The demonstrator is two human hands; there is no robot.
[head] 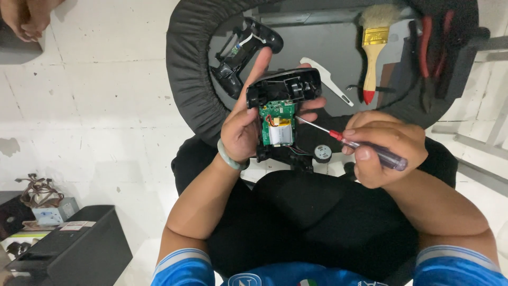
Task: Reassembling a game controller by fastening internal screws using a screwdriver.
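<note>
**Opened game controller held in one hand, screwdriver in the other**

We begin at the fingers. The left hand [241,130] is wrapped around an opened black game controller [283,114], thumb on the near side and fingers curled behind its top edge, so the grip is closed on the shell. The right hand [383,145] is closed around the translucent purple handle of a small screwdriver [349,142], thumb pressed on top; its thin metal shaft points left, and the tip meets the controller's inside at the right edge of the board.

Inside the open shell we see a green circuit board [278,114] with a small silver battery pack [280,133] lying on it, joined by thin red and dark wires. The controller is held upright above the person's lap, in the middle of the view. A pale green bangle [230,158] circles the left wrist.

Moving outward, a grey tray with a thick black padded rim [182,69] lies on the floor just beyond the hands. In it rest another black controller shell part [246,53], a white plastic prying tool [325,77], a paintbrush [374,50] with a wooden handle and red tip, and red-handled pliers [431,47]. The person wears black trousers and a blue shirt. At lower left stands a black box [79,249], with tangled cables [37,190] behind it. Another person's hands [26,18] show at the top left corner.
</note>
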